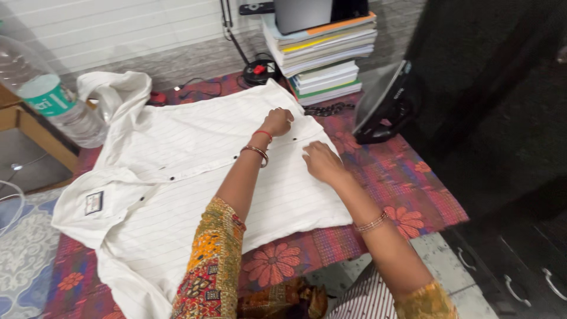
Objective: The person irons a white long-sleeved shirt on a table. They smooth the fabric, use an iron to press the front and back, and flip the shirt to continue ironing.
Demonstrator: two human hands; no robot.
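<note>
- A white pinstriped shirt (pixel 195 171) lies spread flat, front up, over a red floral cloth (pixel 413 195) that covers the work surface — its collar end points to the left and its hem to the right.
- The left hand (pixel 277 122) rests near the hem end of the button placket, fingers curled in and pressed together in a loose fist, seemingly pinching a bit of the fabric edge; exactly what sits between the fingertips is too small to tell.
- The right hand (pixel 322 161) lies palm down just beside it on the same strip of shirt, fingers bent and close together, pressing the cloth flat against the surface, most likely to keep that part from shifting under the other hand.
- Both wrists carry bangles, and the left also has a red thread.
- Dark buttons (pixel 171 177) run in a line along the placket from the hands toward the collar.
- An electric iron (pixel 387 103) stands upright on its heel at the right edge of the cloth, soleplate facing away from the shirt — well apart from both hands, so its plate touches no fabric.
- A stack of books (pixel 322 56) sits against the wall behind the shirt.
- A clear plastic water bottle (pixel 50 97) lies tilted at the far left, close to one sleeve.
</note>
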